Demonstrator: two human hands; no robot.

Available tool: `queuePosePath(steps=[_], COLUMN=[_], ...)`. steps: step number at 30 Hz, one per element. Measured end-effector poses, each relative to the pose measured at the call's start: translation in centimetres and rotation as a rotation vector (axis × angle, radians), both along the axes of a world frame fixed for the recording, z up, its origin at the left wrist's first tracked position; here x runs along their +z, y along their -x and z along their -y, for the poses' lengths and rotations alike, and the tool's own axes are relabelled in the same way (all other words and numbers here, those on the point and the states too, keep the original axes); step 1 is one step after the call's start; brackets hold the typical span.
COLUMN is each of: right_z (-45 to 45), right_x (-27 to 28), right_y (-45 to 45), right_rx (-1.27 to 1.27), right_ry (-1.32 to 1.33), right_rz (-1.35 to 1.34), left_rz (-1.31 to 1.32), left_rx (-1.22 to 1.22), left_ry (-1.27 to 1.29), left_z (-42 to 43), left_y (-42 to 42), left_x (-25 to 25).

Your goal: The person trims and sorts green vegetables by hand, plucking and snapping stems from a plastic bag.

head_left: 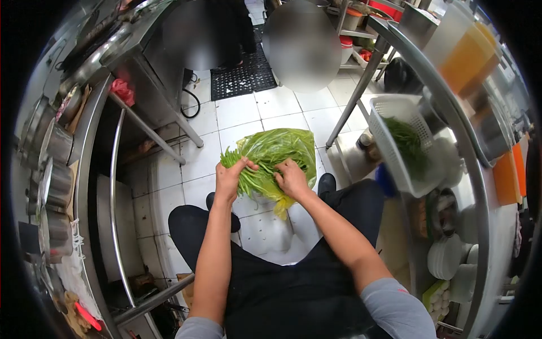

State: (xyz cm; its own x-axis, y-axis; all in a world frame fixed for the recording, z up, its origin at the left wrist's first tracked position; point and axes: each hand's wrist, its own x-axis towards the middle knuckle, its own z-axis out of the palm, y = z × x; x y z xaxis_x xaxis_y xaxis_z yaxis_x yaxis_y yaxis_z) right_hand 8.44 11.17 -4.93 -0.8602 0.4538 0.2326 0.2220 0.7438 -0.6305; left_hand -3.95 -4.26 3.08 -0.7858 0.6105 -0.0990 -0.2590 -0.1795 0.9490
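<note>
My left hand (228, 179) is closed around a bunch of long, thin green stems (248, 182), whose cut-looking ends poke out on the left. The exact kind of vegetable is hard to make out. A yellow-green plastic bag (296, 141) lies behind and under the stems, with more greens showing inside it. My right hand (294, 180) has its fingers curled in on the stems at the bag's right part. A crumpled yellow end of the bag (282, 208) hangs below, between my knees.
White floor tiles (282, 103) surround me. At the right, a white perforated basket (377, 116) holds green leaves beside a metal shelf (477, 130); plates (444, 257) sit lower down. A steel rack with pots (57, 181) stands left. A black mat (240, 79) and other people are ahead.
</note>
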Motion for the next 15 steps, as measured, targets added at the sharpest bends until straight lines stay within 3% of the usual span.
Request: queuePosePath(steps=[6,10,12,14,15], right_z=[0.4,0.4,0.5,0.3,0.0], right_x=[-2.0,-1.9,-2.4,-2.4,-2.7], right_y=[0.8,1.0,1.0,0.9,1.0], right_rx=[0.006,-0.036,0.016,0.038,0.035], right_ry=[-0.042,-0.011,-0.014,0.05,0.06], right_rz=[0.016,-0.027,-0.078,-0.075,-0.061], left_rz=[-0.254,-0.421,-0.554,-0.368,-0.44], left_rx=[-0.114,-0.056,-0.034,-0.103,-0.096], left_ry=[0.187,0.206,0.399,0.304,0.305], left_z=[-0.8,-2.1,-2.2,-2.8,-3.1], left_y=[-1.2,-2.5,-3.0,-2.8,-2.8], left_x=[-1.6,-3.4,-2.2,-3.9,-4.0])
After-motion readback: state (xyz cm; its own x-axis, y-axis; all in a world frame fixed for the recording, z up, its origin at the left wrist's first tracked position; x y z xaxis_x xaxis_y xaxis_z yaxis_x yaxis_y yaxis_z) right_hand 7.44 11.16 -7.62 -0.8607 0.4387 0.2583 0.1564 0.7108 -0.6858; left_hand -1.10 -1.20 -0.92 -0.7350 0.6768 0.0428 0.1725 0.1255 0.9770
